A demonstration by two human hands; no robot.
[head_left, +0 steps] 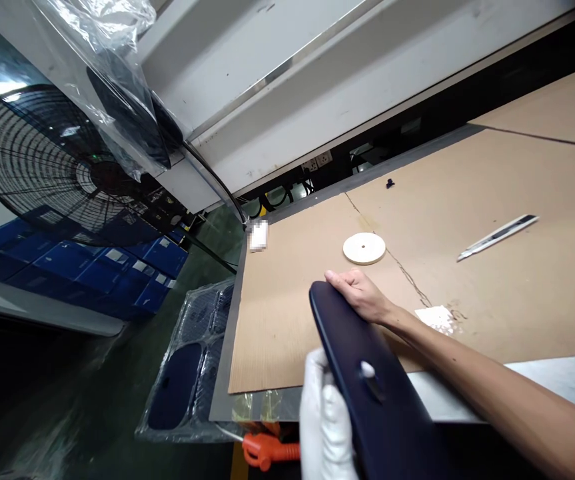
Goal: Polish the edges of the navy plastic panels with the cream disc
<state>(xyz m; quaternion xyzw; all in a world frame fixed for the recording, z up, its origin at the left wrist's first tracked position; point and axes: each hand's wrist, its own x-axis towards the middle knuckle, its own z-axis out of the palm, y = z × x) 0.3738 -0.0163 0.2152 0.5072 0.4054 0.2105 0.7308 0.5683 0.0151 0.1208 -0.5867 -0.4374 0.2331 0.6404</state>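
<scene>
A long dark navy panel [367,373] with rounded corners is tilted on edge over the table's front edge; a slot shows in its face, with a white fingertip-like spot in it. My left hand [324,420], in a white glove, grips the panel's lower left side, its fingers partly hidden behind it. Bare, my right hand [360,293] holds the panel's far upper end, thumb along the rim. Just beyond that hand a cream roll of tape [364,248] lies flat on the cardboard. Farther right rests a white utility knife [498,237].
Cardboard [287,320] covers the table. White scraps [437,319] and a small dark bit [390,183] lie on it. An orange tool [270,451] hangs below the front edge. Left are a fan [32,160], blue boxes [77,267] and a plastic-wrapped tray of dark panels [177,387].
</scene>
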